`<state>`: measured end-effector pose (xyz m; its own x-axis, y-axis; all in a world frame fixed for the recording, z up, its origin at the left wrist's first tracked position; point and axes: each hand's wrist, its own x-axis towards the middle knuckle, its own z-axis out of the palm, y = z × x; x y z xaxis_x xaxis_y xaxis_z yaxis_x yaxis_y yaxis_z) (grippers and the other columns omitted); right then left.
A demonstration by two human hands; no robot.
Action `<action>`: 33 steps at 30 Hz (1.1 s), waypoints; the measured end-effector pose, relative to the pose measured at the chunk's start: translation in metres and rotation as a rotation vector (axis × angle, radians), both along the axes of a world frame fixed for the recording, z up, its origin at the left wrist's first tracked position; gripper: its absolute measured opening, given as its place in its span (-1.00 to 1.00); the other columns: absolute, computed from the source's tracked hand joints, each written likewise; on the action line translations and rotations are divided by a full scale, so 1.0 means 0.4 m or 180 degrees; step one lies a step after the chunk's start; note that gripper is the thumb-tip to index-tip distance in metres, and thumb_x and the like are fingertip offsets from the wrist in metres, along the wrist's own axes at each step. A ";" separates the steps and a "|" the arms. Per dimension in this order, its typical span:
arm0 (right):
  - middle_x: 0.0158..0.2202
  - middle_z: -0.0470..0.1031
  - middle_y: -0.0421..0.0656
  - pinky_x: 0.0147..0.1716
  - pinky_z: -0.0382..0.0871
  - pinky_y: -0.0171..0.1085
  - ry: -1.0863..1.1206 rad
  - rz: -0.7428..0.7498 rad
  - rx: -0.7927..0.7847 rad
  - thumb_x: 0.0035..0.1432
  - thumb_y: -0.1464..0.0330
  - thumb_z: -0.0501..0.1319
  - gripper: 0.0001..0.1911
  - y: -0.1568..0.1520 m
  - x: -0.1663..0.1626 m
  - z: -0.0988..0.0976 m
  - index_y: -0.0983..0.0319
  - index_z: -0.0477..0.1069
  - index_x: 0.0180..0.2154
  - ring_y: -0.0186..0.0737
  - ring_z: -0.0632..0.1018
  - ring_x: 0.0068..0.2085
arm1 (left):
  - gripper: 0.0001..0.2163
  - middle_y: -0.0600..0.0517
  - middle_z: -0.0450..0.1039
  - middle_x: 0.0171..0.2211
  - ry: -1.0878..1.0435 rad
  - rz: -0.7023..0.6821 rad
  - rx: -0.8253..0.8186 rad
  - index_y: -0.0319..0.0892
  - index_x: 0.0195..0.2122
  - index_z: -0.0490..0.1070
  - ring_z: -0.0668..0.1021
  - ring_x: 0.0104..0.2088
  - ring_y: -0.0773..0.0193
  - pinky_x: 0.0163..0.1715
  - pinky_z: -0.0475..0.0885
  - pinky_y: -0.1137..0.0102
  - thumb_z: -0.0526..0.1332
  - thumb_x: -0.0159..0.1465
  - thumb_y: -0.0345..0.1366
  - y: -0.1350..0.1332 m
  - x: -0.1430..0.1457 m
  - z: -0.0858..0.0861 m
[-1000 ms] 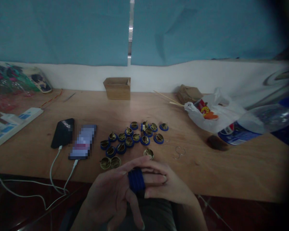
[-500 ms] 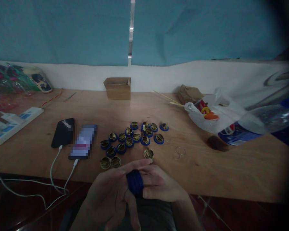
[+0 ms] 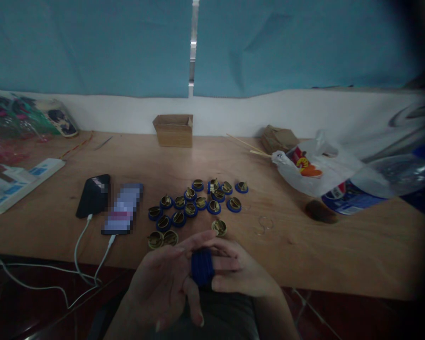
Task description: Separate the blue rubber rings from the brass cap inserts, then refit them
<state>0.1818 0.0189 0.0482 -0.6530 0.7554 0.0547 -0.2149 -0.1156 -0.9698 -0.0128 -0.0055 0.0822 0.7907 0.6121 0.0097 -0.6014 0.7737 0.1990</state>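
Note:
A dark blue ribbed bundle sits between my two hands in front of the table's near edge; whether it is wound cord or stacked rings I cannot tell. It seems to go around one or two fingers of my left hand, whose palm faces me, its forefinger stretched to the right and lower fingers bent down. From the right, my right hand closes on the bundle, thumb along its lower edge, other fingers partly hidden behind. Just beyond lie several brass-coloured round clip-backed pieces, some with blue rims, some plain.
Two phones on white cables and a power strip lie left. A small cardboard box stands at the back. On the right are thin wire loops, a white plastic bag and a drink bottle.
The blue bundle has shifted slightly right along the fingers. My left forefinger has drawn back a little, and both hands stay close together. The pieces on the table have not moved.

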 end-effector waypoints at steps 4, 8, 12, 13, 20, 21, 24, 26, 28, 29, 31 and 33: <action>-0.04 0.52 -0.13 0.04 0.35 -0.06 -0.0048 0.0005 0.0144 -0.05 0.18 0.45 -0.43 0.003 0.006 0.011 0.11 0.45 0.02 -0.14 0.52 -0.01 | -0.54 -0.31 0.40 0.16 0.0213 0.0009 -0.0088 -0.10 0.22 0.30 0.71 -0.44 0.12 -0.81 0.41 0.61 0.04 0.31 -0.16 -0.002 -0.005 -0.003; -0.08 0.51 -0.16 -0.04 0.39 -0.15 -0.0158 -0.0049 0.0112 -0.03 0.24 0.45 -0.48 0.003 0.015 0.018 0.10 0.47 0.01 -0.18 0.51 -0.06 | -0.54 -0.26 0.42 0.16 0.0469 0.0036 -0.0041 -0.05 0.19 0.34 0.70 -0.45 0.13 -0.85 0.35 0.63 0.08 0.27 -0.11 -0.001 -0.013 -0.013; -0.19 0.51 -0.20 -0.21 0.45 -0.27 -0.0003 0.0067 -0.0408 -0.01 0.27 0.44 -0.50 -0.001 0.016 0.016 0.15 0.47 0.01 -0.28 0.54 -0.21 | -0.52 -0.28 0.40 0.17 0.0549 0.0064 -0.0008 -0.12 0.21 0.32 0.70 -0.44 0.14 -0.84 0.34 0.63 0.08 0.28 -0.10 0.002 -0.019 -0.024; -0.22 0.51 -0.21 -0.23 0.46 -0.29 0.0076 0.0111 -0.0555 0.00 0.28 0.44 -0.50 -0.003 0.013 0.014 0.16 0.46 0.01 -0.30 0.55 -0.24 | -0.52 -0.28 0.41 0.16 0.0543 0.0105 -0.0020 -0.14 0.20 0.32 0.70 -0.44 0.15 -0.81 0.38 0.62 0.09 0.28 -0.12 0.002 -0.019 -0.025; -0.26 0.52 -0.23 -0.24 0.54 -0.28 0.0532 0.0211 -0.1023 0.00 0.34 0.45 -0.52 -0.009 -0.005 -0.004 0.19 0.46 -0.01 -0.34 0.60 -0.30 | -0.54 -0.25 0.42 0.15 0.0506 0.0247 -0.0083 -0.19 0.20 0.33 0.71 -0.40 0.12 -0.79 0.41 0.59 0.05 0.31 -0.18 -0.004 -0.029 -0.029; -0.26 0.52 -0.23 -0.24 0.54 -0.28 0.0529 0.0184 -0.1022 0.00 0.34 0.45 -0.53 -0.008 -0.006 -0.006 0.19 0.46 -0.01 -0.34 0.60 -0.30 | -0.55 -0.25 0.41 0.17 0.0531 0.0273 -0.0068 -0.19 0.21 0.32 0.71 -0.39 0.12 -0.79 0.41 0.58 0.03 0.32 -0.19 -0.006 -0.032 -0.031; -0.24 0.51 -0.22 -0.24 0.55 -0.28 0.0513 0.0144 -0.0999 0.02 0.35 0.44 -0.55 -0.004 -0.004 -0.009 0.18 0.47 -0.03 -0.34 0.58 -0.29 | -0.55 -0.23 0.35 0.21 0.0677 0.0391 -0.0080 -0.20 0.21 0.32 0.71 -0.37 0.12 -0.79 0.43 0.58 0.04 0.33 -0.21 -0.009 -0.042 -0.036; -0.20 0.51 -0.20 -0.22 0.55 -0.26 0.0476 0.0130 -0.1013 0.02 0.35 0.43 -0.57 0.000 0.000 -0.008 0.16 0.48 -0.03 -0.30 0.58 -0.22 | -0.55 -0.26 0.36 0.20 0.0742 0.0405 -0.0120 -0.20 0.21 0.31 0.71 -0.36 0.11 -0.79 0.42 0.59 0.03 0.34 -0.20 -0.010 -0.048 -0.035; -0.17 0.52 -0.19 -0.20 0.55 -0.24 0.0428 0.0099 -0.1016 0.04 0.36 0.42 -0.58 0.004 0.005 -0.006 0.14 0.48 -0.03 -0.27 0.58 -0.19 | -0.56 -0.30 0.39 0.16 0.0775 0.0403 -0.0164 -0.20 0.22 0.29 0.71 -0.36 0.08 -0.80 0.42 0.59 0.02 0.35 -0.19 -0.011 -0.053 -0.031; -0.17 0.53 -0.19 -0.20 0.55 -0.24 0.0409 0.0070 -0.0997 0.04 0.36 0.42 -0.59 0.005 0.008 -0.003 0.14 0.48 -0.03 -0.28 0.58 -0.20 | -0.56 -0.32 0.40 0.15 0.0797 0.0402 -0.0185 -0.20 0.22 0.28 0.71 -0.36 0.07 -0.79 0.43 0.59 0.01 0.36 -0.18 -0.012 -0.056 -0.028; -0.21 0.55 -0.19 -0.22 0.55 -0.26 0.0380 -0.0024 -0.0905 0.06 0.34 0.41 -0.59 0.007 0.015 0.004 0.14 0.48 -0.02 -0.30 0.59 -0.26 | -0.56 -0.33 0.41 0.13 0.0864 0.0435 -0.0192 -0.19 0.23 0.27 0.71 -0.37 0.07 -0.78 0.46 0.58 -0.01 0.37 -0.17 -0.013 -0.063 -0.025; -0.23 0.57 -0.17 -0.25 0.53 -0.29 0.0339 -0.0190 -0.0765 0.06 0.29 0.41 -0.59 0.007 0.027 0.013 0.16 0.49 -0.02 -0.31 0.59 -0.31 | -0.58 -0.32 0.42 0.12 0.0984 0.0512 -0.0158 -0.18 0.21 0.28 0.71 -0.38 0.08 -0.78 0.46 0.57 -0.02 0.38 -0.16 -0.015 -0.071 -0.026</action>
